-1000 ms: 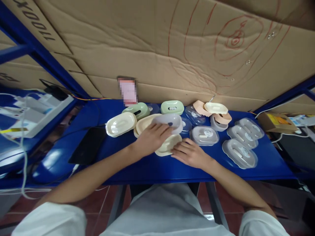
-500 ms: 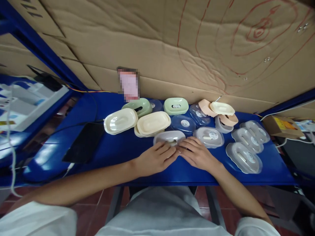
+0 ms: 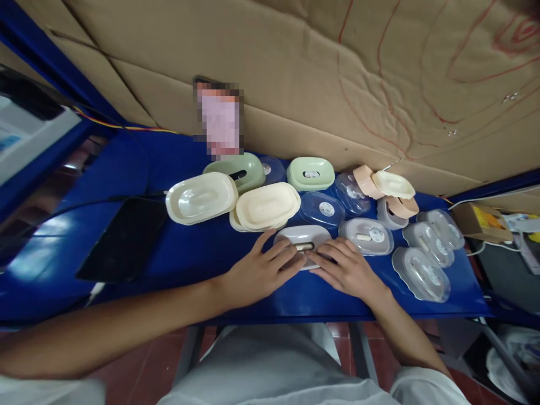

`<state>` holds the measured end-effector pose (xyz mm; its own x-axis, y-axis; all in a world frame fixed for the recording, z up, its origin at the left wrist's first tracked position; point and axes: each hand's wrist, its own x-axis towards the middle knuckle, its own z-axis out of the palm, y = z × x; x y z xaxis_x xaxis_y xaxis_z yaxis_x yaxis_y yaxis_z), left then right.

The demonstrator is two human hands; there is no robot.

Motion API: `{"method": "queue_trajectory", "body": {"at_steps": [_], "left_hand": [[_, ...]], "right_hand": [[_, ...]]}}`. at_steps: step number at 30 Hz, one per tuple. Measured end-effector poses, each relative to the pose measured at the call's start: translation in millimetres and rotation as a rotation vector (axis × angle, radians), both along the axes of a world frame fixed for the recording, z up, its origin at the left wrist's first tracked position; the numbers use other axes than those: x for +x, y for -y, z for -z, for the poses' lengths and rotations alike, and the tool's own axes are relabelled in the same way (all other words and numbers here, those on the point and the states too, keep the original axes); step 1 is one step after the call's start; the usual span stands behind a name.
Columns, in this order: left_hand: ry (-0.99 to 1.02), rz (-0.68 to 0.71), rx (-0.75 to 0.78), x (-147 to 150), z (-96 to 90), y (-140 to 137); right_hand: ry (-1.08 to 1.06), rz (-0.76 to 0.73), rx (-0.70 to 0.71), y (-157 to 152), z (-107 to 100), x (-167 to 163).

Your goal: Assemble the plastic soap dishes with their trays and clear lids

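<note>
A light grey oval soap dish (image 3: pixel 304 232) with a dark slot in its middle lies in front of me on the blue table. A pale strip shows in the slot. My left hand (image 3: pixel 265 267) grips the dish's left side, its index finger lifted away from the others. My right hand (image 3: pixel 343 264) holds the right side with bent fingers on the rim. The thumbs are mostly hidden. Just beyond is a clear lid (image 3: pixel 322 209) with a round label. A lidded grey soap dish (image 3: pixel 366 236) sits right of my right hand.
Cream dishes (image 3: pixel 201 198), stacked cream trays (image 3: pixel 268 207) and green dishes (image 3: pixel 311 172) stand behind. Peach parts (image 3: pixel 403 207) are at back right, several lidded dishes (image 3: pixel 424 273) at right. A black tablet (image 3: pixel 122 239) lies left. A cardboard wall (image 3: pixel 287 73) closes the back.
My view has shifted and tilted a little. My hands have moved apart along the dish, uncovering its slot and the pale strip. My left index finger has lifted.
</note>
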<state>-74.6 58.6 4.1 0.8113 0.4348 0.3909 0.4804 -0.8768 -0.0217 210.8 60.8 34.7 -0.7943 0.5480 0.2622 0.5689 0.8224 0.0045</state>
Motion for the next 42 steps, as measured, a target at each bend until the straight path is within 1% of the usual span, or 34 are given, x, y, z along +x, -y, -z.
{"method": "queue_trajectory", "body": {"at_steps": [3,7,15,18,22,24,30,32,35,37,38,41,42], "left_hand": [[0.015,-0.055,-0.062,-0.1,1.4,-1.7],[0.035,-0.038,-0.096,1.8,3.9,-6.7],[0.023,-0.065,-0.024,3.5,7.8,-12.8],[0.011,-0.082,-0.021,5.8,3.3,-12.6],[-0.011,-0.143,-0.095,13.1,-6.6,-10.3],[-0.004,-0.167,-0.120,14.5,-8.0,-9.0],[0.093,-0.129,-0.093,5.6,1.2,-9.6],[0.074,-0.111,-0.088,3.6,2.3,-10.6],[0.041,-0.092,-0.114,3.0,0.6,-11.0],[0.055,-0.089,-0.144,2.7,-1.6,-10.6],[0.068,-0.088,-0.157,2.3,-2.8,-10.4],[0.093,-0.082,-0.197,-0.6,-6.1,-10.5],[0.099,-0.078,-0.214,-1.8,-7.0,-11.0]], "right_hand": [[0.032,0.011,0.006,0.3,-1.1,1.1],[0.064,0.020,0.014,1.8,-2.3,0.1],[0.107,0.009,-0.010,-1.8,3.5,3.3],[0.131,0.014,-0.043,-6.0,3.8,6.3],[0.118,0.017,-0.090,-9.3,-0.1,5.4],[0.099,0.022,-0.105,-10.8,-1.4,4.7],[-0.001,-0.013,-0.150,-15.1,3.8,9.8],[-0.005,-0.014,-0.157,-14.5,4.5,11.0],[-0.016,-0.037,-0.179,-16.0,-0.1,10.8],[-0.026,0.015,-0.184,-21.2,-5.0,10.3],[-0.029,0.086,-0.170,-24.8,-6.7,10.4],[-0.002,0.373,-0.092,-35.3,-6.0,11.9],[0.020,0.428,-0.083,-37.5,-3.9,12.8]]}}
